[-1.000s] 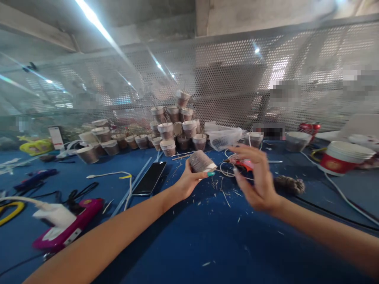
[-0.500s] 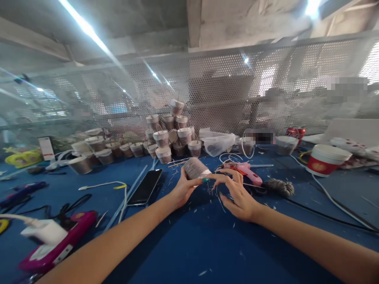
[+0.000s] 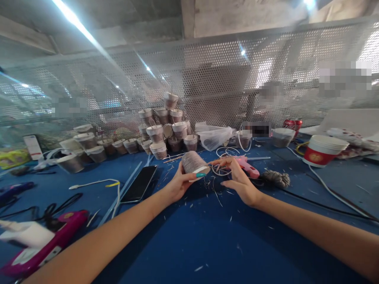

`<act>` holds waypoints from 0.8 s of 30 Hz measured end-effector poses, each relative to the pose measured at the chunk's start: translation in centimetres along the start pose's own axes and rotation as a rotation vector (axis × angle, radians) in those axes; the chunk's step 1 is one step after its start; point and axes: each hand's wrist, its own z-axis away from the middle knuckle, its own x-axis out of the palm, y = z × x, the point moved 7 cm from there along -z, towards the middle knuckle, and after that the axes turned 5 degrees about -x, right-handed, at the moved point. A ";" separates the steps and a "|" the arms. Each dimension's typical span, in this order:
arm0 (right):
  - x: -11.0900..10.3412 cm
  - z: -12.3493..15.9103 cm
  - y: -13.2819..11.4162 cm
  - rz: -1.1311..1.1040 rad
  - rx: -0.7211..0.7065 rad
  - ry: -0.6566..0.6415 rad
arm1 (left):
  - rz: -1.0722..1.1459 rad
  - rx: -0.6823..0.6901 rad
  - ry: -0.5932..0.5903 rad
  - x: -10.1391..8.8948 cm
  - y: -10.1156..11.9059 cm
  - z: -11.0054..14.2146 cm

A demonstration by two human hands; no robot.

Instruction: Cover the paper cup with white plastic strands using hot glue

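My left hand [image 3: 178,184] is closed around a cup wrapped in grey yarn [image 3: 194,163]; the cup is tilted, with its pale rim toward the lower right. The left thumb, with a green nail, presses near that rim. Just right of the cup, my right hand [image 3: 241,179] is open, its fingers spread and nothing visibly gripped. Its fingertips are over a coil of pale cord [image 3: 220,169]; I cannot tell whether they touch it. Behind this hand lies a pink glue gun [image 3: 251,169], partly hidden by the fingers. A ball of grey yarn [image 3: 275,178] lies to its right.
Stacked yarn-wrapped cups [image 3: 155,134] stand at the back before a perforated metal screen [image 3: 216,86]. A phone [image 3: 140,183] lies left of my hands. A magenta power strip [image 3: 68,227] is at near left. White-and-red paper cups [image 3: 322,152] stand at right. Scraps litter the blue table [image 3: 189,244].
My right hand has moved away from the cup's rim, leaving a gap. The cup has turned slightly in my left hand, showing more of its rim. The whole view has shifted a little.
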 end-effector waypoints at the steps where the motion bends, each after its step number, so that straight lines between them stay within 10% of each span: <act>1: 0.0 0.0 0.2 -0.034 0.022 0.009 | 0.005 -0.002 -0.001 -0.1 0.0 0.1; 18: -1.0 0.4 2.2 -0.174 0.197 0.123 | 0.074 -0.030 -0.095 0.3 -0.3 0.0; 24: -2.4 1.0 1.7 -0.028 0.136 0.345 | 0.033 -0.023 -0.062 0.2 -0.4 0.0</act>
